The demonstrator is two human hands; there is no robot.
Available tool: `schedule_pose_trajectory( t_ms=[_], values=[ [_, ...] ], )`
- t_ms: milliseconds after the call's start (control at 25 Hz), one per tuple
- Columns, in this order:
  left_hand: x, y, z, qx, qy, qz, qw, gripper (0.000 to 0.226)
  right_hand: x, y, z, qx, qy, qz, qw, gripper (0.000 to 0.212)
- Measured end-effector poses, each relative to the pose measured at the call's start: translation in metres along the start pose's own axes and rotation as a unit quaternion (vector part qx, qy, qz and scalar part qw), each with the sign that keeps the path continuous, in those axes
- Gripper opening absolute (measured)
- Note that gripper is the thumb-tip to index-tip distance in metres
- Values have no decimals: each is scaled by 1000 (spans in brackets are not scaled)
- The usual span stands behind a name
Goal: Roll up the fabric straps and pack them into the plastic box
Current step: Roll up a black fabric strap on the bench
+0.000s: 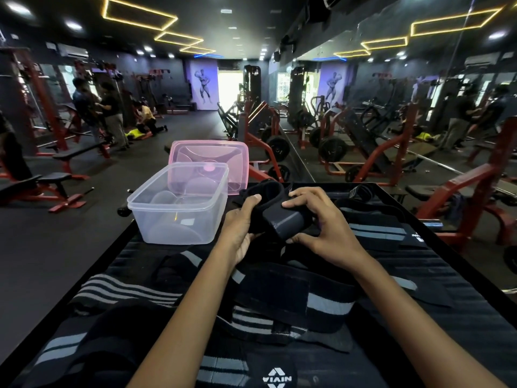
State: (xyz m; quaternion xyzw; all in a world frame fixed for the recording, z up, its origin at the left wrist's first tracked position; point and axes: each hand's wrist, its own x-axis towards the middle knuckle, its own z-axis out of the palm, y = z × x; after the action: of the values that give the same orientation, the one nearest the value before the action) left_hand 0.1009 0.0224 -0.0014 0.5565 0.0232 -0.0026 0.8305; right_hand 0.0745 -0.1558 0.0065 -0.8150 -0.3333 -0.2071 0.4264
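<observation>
1. Nearest the camera, loose striped straps (251, 317) lie unrolled across the black table (447, 317).
2. Beyond them, the left hand (240, 231) grips the black strap roll (268, 211) from its left, thumb on top.
3. Opposite, the right hand (321, 225) pinches the roll's flat grey end, fingers curled.
4. Farther left, the clear plastic box (179, 208) stands open, just beside the left hand; the roll's long axis runs toward it, I judge.
5. Behind leans the pink lid (209, 161).
</observation>
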Motion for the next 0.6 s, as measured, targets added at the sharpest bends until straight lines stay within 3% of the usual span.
schedule_pose_trajectory(
  t_ms=[280, 400, 520, 600],
  values=[
    [1, -12, 1, 80, -3, -18, 997, 43, -1, 2, 3, -38, -2, -47, 998, 52],
    [-2, -10, -4, 197, -15, 21, 980, 52, 1, 7, -2, -84, -22, -55, 995, 54],
    [0, -17, -9, 227, -42, 45, 972, 73, 0, 14, -8, -117, -24, -50, 992, 61],
    [-2, -17, -11, 224, -51, 69, 971, 72, -1, 16, -9, -123, -32, -45, 991, 66]
  ],
)
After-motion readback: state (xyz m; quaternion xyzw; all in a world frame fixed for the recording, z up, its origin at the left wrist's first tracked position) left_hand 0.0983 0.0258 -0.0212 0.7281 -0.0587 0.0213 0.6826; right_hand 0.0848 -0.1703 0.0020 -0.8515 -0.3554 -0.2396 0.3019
